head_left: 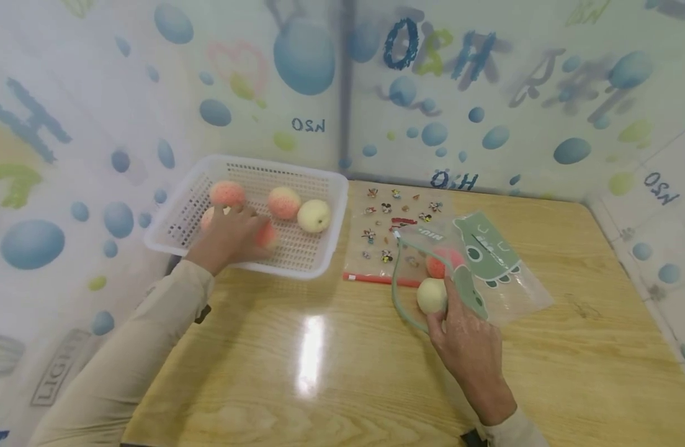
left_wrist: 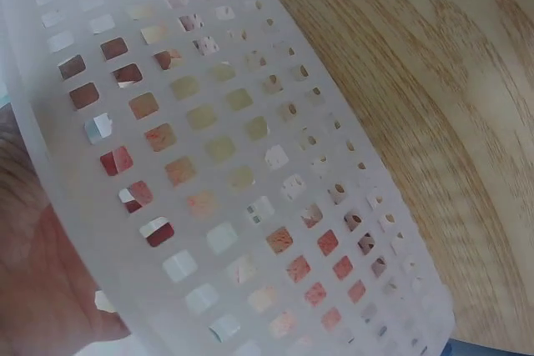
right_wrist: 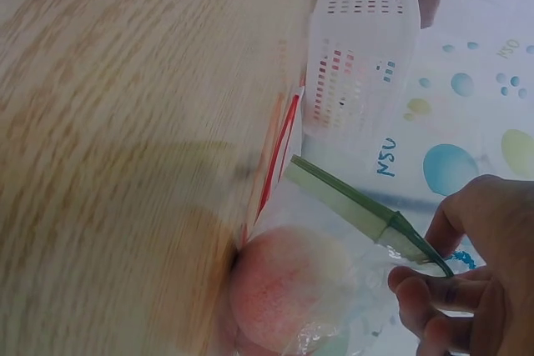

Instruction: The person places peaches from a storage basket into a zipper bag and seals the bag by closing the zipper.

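My left hand (head_left: 237, 233) reaches down into a white plastic basket (head_left: 337, 248), with its fingers over a reddish peach (head_left: 267, 236); I cannot tell whether they close round it. More peaches lie around it: a red one (head_left: 227, 194), a pink-yellow one (head_left: 284, 203) and a pale one (head_left: 314, 216). The left wrist view shows them through the basket's holes. My right hand (head_left: 470, 341) pinches the green zip edge (right_wrist: 346, 196) of a clear zip bag (head_left: 529, 292) with a green dinosaur print. Inside the bag are a pale peach (head_left: 432, 295) and a red peach (head_left: 438, 266).
A second clear zip bag (head_left: 378, 239), printed with small cartoon figures and with a red zip (head_left: 370, 279), lies flat beside the basket, partly under the green one. The wooden table (head_left: 264, 360) meets patterned walls (head_left: 387, 112) at the back and sides.
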A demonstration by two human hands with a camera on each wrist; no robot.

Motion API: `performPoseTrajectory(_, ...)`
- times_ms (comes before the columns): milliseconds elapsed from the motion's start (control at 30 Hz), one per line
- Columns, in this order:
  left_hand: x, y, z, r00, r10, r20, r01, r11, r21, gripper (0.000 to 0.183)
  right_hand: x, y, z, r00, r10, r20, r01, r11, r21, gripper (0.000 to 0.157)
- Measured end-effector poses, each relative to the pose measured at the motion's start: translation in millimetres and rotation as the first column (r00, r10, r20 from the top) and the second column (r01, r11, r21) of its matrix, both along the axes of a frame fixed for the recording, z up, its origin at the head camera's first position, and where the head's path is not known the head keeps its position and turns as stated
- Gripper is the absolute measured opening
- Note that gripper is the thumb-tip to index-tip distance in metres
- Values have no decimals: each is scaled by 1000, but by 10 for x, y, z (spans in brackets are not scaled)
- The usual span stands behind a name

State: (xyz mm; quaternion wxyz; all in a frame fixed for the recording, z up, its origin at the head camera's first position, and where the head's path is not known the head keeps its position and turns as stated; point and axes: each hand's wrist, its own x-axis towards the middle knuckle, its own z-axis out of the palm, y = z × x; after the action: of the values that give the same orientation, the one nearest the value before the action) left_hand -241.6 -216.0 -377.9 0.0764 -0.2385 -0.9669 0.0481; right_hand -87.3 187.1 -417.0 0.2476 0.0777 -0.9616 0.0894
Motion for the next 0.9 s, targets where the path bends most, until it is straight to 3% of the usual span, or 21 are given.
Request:
performPoseTrajectory(333, 4, 60, -5, 999, -37, -37, 38, 999, 36, 53, -4, 13, -14, 1000, 9, 6, -9, 1000, -13, 60)
performPoseTrajectory(600, -11, 145, -17, 992, -96, -84, 102, 992, 75, 63, 7, 19, -23, 1000, 10, -12, -10, 1000, -22, 60)
performPoseTrajectory(900, 21, 217, 24, 994, -98, -51, 102, 991, 88, 66, 10, 29, -25, 1000, -1, -2, 1, 1000, -27, 60)
